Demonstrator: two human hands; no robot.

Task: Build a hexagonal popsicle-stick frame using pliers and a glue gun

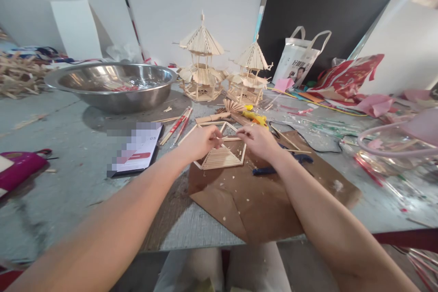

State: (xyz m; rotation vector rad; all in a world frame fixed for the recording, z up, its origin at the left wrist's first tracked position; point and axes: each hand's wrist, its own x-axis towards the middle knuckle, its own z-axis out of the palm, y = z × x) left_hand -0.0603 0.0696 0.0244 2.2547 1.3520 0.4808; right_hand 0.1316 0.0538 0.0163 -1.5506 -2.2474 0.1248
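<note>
A flat wooden-stick frame [243, 154] with several sides lies on brown paper. One triangular section of it is filled with parallel sticks [222, 159]. My left hand [204, 140] is over the frame's left part, fingertips pinched together. Opposite it, my right hand [257, 140] is also pinched at the frame's right side. A thin wooden stick [232, 138] spans between the two sets of fingertips. Beneath my right wrist is a blue-handled tool [265, 171], partly hidden by the arm. Just behind my right hand lies a yellow glue gun [257, 117].
Two stick-built pagodas [202, 61] stand at the back. To the left are a wide steel basin [112, 96], a phone [138, 153] and a magenta object [23, 169]. Brown paper [253, 214] reaches the table's front edge. A white bag [294, 61] and plastic scraps lie right.
</note>
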